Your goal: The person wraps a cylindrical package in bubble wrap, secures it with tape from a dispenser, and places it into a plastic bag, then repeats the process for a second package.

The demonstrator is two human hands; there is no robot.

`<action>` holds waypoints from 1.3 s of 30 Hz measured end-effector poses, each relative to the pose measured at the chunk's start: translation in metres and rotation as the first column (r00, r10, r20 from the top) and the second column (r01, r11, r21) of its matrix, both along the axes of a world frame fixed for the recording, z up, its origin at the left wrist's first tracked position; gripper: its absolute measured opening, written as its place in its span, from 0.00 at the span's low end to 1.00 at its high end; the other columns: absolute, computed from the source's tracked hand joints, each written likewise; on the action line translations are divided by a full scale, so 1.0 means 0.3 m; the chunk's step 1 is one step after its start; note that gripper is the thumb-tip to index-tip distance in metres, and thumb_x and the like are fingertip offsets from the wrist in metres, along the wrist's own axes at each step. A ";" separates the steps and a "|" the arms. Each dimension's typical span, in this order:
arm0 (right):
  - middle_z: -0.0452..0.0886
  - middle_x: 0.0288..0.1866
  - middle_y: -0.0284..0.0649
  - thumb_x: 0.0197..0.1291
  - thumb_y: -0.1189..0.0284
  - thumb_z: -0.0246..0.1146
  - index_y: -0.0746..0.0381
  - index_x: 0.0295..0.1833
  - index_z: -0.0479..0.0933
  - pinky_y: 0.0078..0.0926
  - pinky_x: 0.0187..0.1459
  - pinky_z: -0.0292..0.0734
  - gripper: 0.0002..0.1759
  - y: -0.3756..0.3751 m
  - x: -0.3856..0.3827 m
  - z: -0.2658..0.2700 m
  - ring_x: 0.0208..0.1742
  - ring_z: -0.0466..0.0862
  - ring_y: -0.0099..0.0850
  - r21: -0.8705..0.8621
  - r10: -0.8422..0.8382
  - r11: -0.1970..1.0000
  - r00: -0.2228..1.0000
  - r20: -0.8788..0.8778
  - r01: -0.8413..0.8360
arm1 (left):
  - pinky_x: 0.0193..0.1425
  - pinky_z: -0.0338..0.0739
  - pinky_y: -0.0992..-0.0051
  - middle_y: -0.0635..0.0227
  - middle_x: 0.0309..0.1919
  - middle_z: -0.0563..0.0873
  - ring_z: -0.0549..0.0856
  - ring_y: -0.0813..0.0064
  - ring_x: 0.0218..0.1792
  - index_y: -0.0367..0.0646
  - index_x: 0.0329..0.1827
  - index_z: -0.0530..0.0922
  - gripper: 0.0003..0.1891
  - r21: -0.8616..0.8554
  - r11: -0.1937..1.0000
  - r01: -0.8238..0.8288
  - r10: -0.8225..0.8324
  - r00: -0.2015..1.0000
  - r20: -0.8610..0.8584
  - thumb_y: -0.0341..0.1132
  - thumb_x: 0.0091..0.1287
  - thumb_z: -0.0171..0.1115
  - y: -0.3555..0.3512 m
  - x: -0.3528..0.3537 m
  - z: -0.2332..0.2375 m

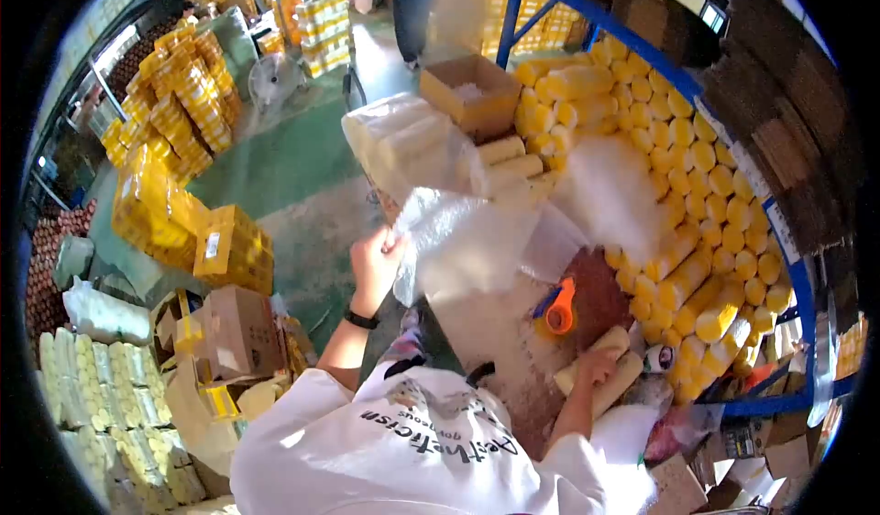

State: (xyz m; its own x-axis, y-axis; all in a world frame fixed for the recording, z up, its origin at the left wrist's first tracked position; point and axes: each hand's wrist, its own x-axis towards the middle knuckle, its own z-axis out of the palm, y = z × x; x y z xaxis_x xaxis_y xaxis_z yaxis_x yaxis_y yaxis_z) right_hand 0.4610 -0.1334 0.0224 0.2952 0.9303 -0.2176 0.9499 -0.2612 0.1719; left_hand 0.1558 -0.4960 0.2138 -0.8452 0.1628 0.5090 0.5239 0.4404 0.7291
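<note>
My left hand (374,263), with a black band on its wrist, pinches the edge of a clear bubble-wrap sheet (440,231) that spreads over the table (486,332). Low on the right, my right hand (598,368) has its fingers wrapped on a pale cream roll (610,343), and a second pale roll (616,387) lies right beside it. An orange tape dispenser (561,309) sits on the table between the sheet and my right hand. Beyond the sheet are a wrapped bundle of pale rolls (403,139) and several loose pale rolls (511,164).
An open cardboard box (470,93) stands at the table's far end. Yellow-and-white rolls (687,176) are stacked within a blue rack (807,332) on the right. Cartons (240,332) stand at the left, a fan (273,79) farther back. A person's dark-clothed legs (412,11) show beyond.
</note>
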 end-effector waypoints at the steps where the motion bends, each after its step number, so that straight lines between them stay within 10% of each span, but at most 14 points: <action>1: 0.65 0.66 0.49 0.47 0.46 0.70 0.55 0.77 0.42 0.50 0.58 0.71 0.60 -0.017 0.008 -0.001 0.62 0.70 0.47 -0.036 -0.006 0.999 0.978 -0.207 -0.001 | 0.22 0.66 0.72 0.64 0.15 0.71 0.72 0.72 0.17 0.40 0.18 0.68 0.17 -0.108 0.994 -0.027 0.004 0.979 -0.202 0.31 0.52 0.71 -0.002 0.021 0.031; 3: 0.66 0.64 0.49 0.48 0.46 0.69 0.56 0.75 0.47 0.49 0.56 0.73 0.56 -0.044 0.060 -0.024 0.60 0.71 0.48 -0.107 -0.066 0.994 0.811 -0.581 0.003 | 0.27 0.73 0.65 0.64 0.21 0.75 0.79 0.63 0.26 0.44 0.22 0.73 0.08 -0.177 0.984 0.034 -0.125 0.838 -0.532 0.30 0.48 0.67 0.037 0.072 0.079; 7: 0.70 0.60 0.48 0.52 0.47 0.66 0.58 0.72 0.56 0.46 0.51 0.76 0.47 -0.052 0.173 -0.029 0.57 0.73 0.46 -0.193 -0.193 0.981 0.003 -0.981 -0.007 | 0.38 0.77 0.65 0.68 0.30 0.78 0.80 0.64 0.36 0.45 0.27 0.75 0.07 -0.411 0.828 0.380 -0.532 0.765 -0.363 0.33 0.49 0.66 0.162 0.148 -0.050; 9: 0.73 0.57 0.46 0.56 0.53 0.63 0.62 0.70 0.57 0.43 0.49 0.79 0.42 -0.133 0.212 -0.047 0.56 0.75 0.39 -0.355 -0.360 0.926 -0.583 -0.728 -0.128 | 0.34 0.76 0.71 0.65 0.27 0.79 0.82 0.66 0.33 0.42 0.29 0.76 0.05 -0.384 0.570 0.727 -0.761 0.643 0.087 0.29 0.55 0.65 0.220 0.119 -0.250; 11: 0.70 0.59 0.49 0.58 0.52 0.62 0.64 0.70 0.57 0.42 0.47 0.80 0.42 -0.292 0.194 0.049 0.52 0.76 0.41 -0.390 -0.522 0.843 -0.734 -0.433 -0.369 | 0.32 0.75 0.72 0.64 0.26 0.81 0.81 0.70 0.28 0.39 0.30 0.77 0.04 -0.008 0.436 0.900 -0.770 0.378 0.515 0.29 0.59 0.63 0.295 0.111 -0.416; 16: 0.71 0.57 0.54 0.62 0.45 0.55 0.66 0.67 0.60 0.39 0.39 0.80 0.41 -0.615 0.137 0.289 0.43 0.79 0.42 -0.382 -0.764 0.627 -0.632 -0.130 -0.679 | 0.32 0.75 0.74 0.65 0.25 0.82 0.79 0.76 0.25 0.37 0.33 0.79 0.03 -0.036 0.314 0.949 -0.839 0.295 0.458 0.27 0.59 0.63 0.420 0.161 -0.492; 21: 0.79 0.48 0.54 0.61 0.41 0.47 0.68 0.61 0.69 0.31 0.29 0.80 0.40 -0.808 -0.049 0.648 0.39 0.82 0.39 -0.489 -0.637 0.736 -0.233 -0.735 -0.468 | 0.34 0.75 0.75 0.71 0.26 0.81 0.78 0.81 0.30 0.37 0.34 0.79 0.05 0.110 0.412 0.904 -0.817 0.313 0.484 0.28 0.59 0.65 0.472 0.198 -0.371; 24: 0.80 0.49 0.50 0.58 0.49 0.54 0.65 0.60 0.71 0.43 0.51 0.76 0.34 -0.760 0.044 0.404 0.50 0.80 0.43 -0.698 -0.901 0.330 -0.432 -0.032 -0.636 | 0.36 0.74 0.77 0.74 0.28 0.81 0.78 0.82 0.32 0.37 0.36 0.79 0.05 0.331 0.460 0.824 -0.821 0.254 0.511 0.29 0.60 0.65 0.431 0.189 -0.325; 27: 0.81 0.50 0.48 0.59 0.49 0.53 0.66 0.58 0.73 0.37 0.48 0.78 0.33 -0.734 0.053 0.190 0.45 0.82 0.39 -0.628 -0.831 0.531 -0.493 -0.256 -0.569 | 0.37 0.75 0.79 0.75 0.30 0.82 0.79 0.82 0.33 0.37 0.37 0.79 0.07 0.400 0.520 0.755 -0.790 0.247 0.561 0.29 0.60 0.65 0.355 0.202 -0.245; 32: 0.81 0.51 0.42 0.56 0.47 0.57 0.64 0.56 0.76 0.31 0.52 0.76 0.33 -0.722 0.040 0.307 0.48 0.80 0.37 -0.795 -0.901 0.427 -0.270 -0.338 -0.430 | 0.38 0.76 0.81 0.74 0.31 0.84 0.81 0.82 0.32 0.34 0.37 0.81 0.09 0.605 0.500 0.620 -0.865 0.319 0.387 0.33 0.61 0.66 0.307 0.198 -0.369; 35: 0.82 0.49 0.40 0.57 0.47 0.58 0.62 0.55 0.77 0.29 0.51 0.76 0.31 -0.737 -0.007 0.316 0.45 0.80 0.35 -0.758 -0.837 0.548 -0.226 -0.499 -0.353 | 0.45 0.77 0.76 0.69 0.39 0.86 0.83 0.77 0.39 0.35 0.44 0.81 0.15 0.383 0.773 0.506 -0.566 0.278 0.776 0.40 0.66 0.60 0.331 0.137 -0.423; 39: 0.79 0.43 0.41 0.58 0.54 0.63 0.59 0.57 0.75 0.27 0.42 0.74 0.26 -0.684 -0.130 0.299 0.41 0.77 0.30 -0.488 -0.603 0.785 -0.290 -0.743 -0.382 | 0.57 0.75 0.68 0.60 0.50 0.83 0.82 0.69 0.51 0.37 0.55 0.76 0.22 0.842 0.533 -0.079 -0.815 -0.318 0.486 0.46 0.72 0.46 0.316 0.231 -0.350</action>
State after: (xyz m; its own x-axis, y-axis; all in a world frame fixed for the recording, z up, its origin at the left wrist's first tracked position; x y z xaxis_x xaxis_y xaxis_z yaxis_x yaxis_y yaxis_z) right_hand 0.4221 -0.3387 0.1120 -0.6316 0.5216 -0.5736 -0.0254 -0.7534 -0.6571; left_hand 0.2251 -0.4014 0.1089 -0.2255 0.8918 -0.3922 -0.8902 -0.0250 0.4550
